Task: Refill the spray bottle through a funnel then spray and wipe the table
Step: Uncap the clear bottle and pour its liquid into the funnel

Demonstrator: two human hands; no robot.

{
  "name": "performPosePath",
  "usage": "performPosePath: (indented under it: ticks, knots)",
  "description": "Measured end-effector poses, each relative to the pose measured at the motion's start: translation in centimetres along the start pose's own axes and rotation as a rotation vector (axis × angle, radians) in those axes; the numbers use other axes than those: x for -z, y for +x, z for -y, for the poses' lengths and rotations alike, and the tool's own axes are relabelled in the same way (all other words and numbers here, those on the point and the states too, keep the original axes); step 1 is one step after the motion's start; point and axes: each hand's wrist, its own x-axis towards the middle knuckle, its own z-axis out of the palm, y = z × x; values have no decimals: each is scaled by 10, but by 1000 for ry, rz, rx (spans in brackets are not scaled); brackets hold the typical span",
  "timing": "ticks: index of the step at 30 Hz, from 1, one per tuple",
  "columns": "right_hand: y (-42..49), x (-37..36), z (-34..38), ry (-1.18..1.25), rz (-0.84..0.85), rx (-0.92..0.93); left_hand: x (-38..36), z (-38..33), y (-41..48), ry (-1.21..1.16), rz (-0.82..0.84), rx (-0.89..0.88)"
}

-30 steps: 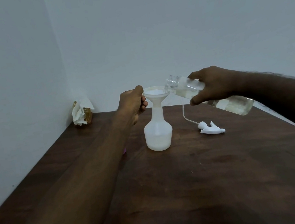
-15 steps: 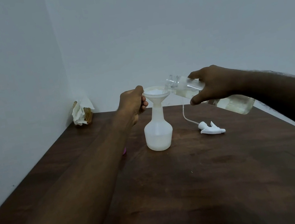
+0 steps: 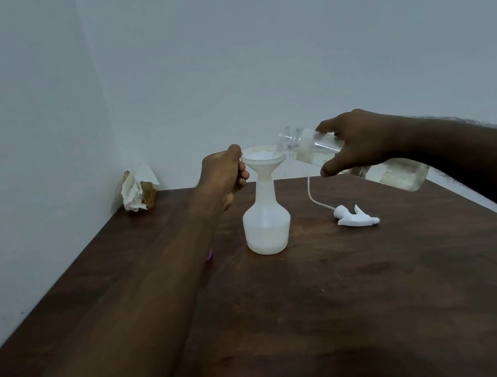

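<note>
Honestly, next to nothing has shifted since the earlier frames: both hands sit in the same spots and the pour angle looks unchanged, though the level in the spray bottle (image 3: 267,227) may have crept up a touch; we can't say for sure. From the head view, our left hand (image 3: 224,175) is curled around the near-left edge of the funnel (image 3: 263,157), pinching its rim to steady it, and the funnel's stem sits down in the spray bottle's neck. The spray bottle stands upright just below and right of that hand, with cloudy liquid in its bottom part. Our right hand (image 3: 358,141) is wrapped over the clear bottle (image 3: 398,175), fingers on top and thumb underneath. That bottle's long axis runs from beyond the right hand's wrist side across to the funnel, lying close to level, and its open mouth hangs just over the funnel's right rim. We reckon that overlap is what the pour hinges on: tip further and the mouth has to stay inside the rim. A thin trickle seems to be going in, but it's faint. The spray head (image 3: 357,219) lies on the table (image 3: 352,301) below the right hand, well apart from the spray bottle. The table's edge passes under the right forearm, so the roomy side is the bare wood toward us. A tissue holder (image 3: 138,189) sits in the corner beyond the left hand.
</note>
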Motion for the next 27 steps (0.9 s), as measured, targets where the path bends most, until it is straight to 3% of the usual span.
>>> performPosePath:
  ticks: [27]
  knots:
    - [4,2,-1,-33,18,2,-2,-1,0,6,-7,0]
